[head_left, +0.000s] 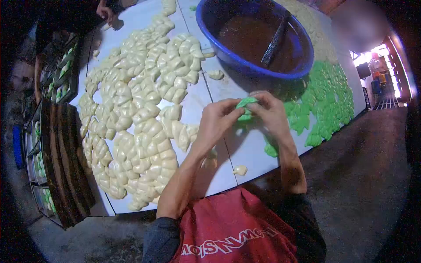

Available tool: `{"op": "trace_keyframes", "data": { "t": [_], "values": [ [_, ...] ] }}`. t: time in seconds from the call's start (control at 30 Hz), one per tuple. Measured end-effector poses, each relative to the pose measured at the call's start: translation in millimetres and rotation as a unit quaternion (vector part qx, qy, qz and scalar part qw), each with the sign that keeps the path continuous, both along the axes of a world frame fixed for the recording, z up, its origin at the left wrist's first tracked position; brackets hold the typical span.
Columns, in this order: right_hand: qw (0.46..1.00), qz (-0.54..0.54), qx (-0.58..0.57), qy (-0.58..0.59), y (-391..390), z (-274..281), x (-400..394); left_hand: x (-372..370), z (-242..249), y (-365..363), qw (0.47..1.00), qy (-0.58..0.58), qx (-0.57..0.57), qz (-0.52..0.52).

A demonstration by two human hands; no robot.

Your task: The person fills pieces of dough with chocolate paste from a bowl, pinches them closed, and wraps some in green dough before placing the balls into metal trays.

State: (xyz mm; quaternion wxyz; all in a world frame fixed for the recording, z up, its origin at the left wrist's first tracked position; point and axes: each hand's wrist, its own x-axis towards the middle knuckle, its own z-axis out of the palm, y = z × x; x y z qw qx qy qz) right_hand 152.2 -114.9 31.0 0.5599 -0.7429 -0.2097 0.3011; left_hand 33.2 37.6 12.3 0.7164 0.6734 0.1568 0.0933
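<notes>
My left hand (219, 119) and my right hand (270, 111) meet in front of the basin, fingertips pinched on a soft piece of green dough (246, 102). The piece sits between both thumbs and fingers, partly hidden by them. To the right, many flattened green dough pieces (326, 101) cover the table. A large spread of pale dough pieces (136, 118) lies to the left of my left hand. Just beyond my hands stands a blue basin (245, 66) of brown filling (245, 39), with a dark flat stick (276, 41) leaning in it.
Racks of trays (66, 162) holding green and white pieces stand left of the white table (254, 162). Another person's hand (105, 12) shows at the far left edge of the table. One pale dough piece (240, 170) lies near the front edge. Brownish pieces (313, 28) spread behind the basin.
</notes>
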Motion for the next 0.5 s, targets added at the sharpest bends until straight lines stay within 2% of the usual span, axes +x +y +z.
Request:
{"op": "trace_keyframes", "data": {
  "t": [0.03, 0.07, 0.17, 0.2, 0.23, 0.3, 0.37, 0.4, 0.5],
  "values": [
    [0.999, -0.003, 0.029, -0.042, 0, -7, -1, 1, -3, -1, 1.000, -0.010, -0.028, 0.007],
    [0.995, -0.006, 0.058, -0.085, 2, -10, -2, -2, -5, -3, 0.992, 0.001, -0.127, -0.024],
    [0.994, -0.029, 0.092, -0.047, 8, 11, -14, 5, 6, -21, 0.988, -0.097, -0.065, 0.101],
    [0.991, -0.037, 0.087, -0.093, 13, 15, -17, 10, 9, -19, 0.986, -0.140, -0.018, 0.087],
    [0.989, -0.038, 0.138, -0.033, 18, 19, -22, 16, 13, -23, 0.971, -0.198, 0.016, 0.132],
    [0.950, -0.036, 0.268, 0.156, 27, 32, -36, 26, 20, -33, 0.950, -0.277, 0.059, 0.129],
    [0.922, -0.026, 0.319, 0.220, 33, 48, -40, 37, 21, -35, 0.905, -0.388, 0.043, 0.168],
    [0.904, -0.020, 0.345, 0.251, 36, 52, -36, 44, 18, -41, 0.903, -0.390, -0.065, 0.166],
    [0.903, 0.024, 0.309, 0.299, 48, 55, -9, 58, 15, -38, 0.901, -0.377, -0.116, 0.182]
  ]
}}
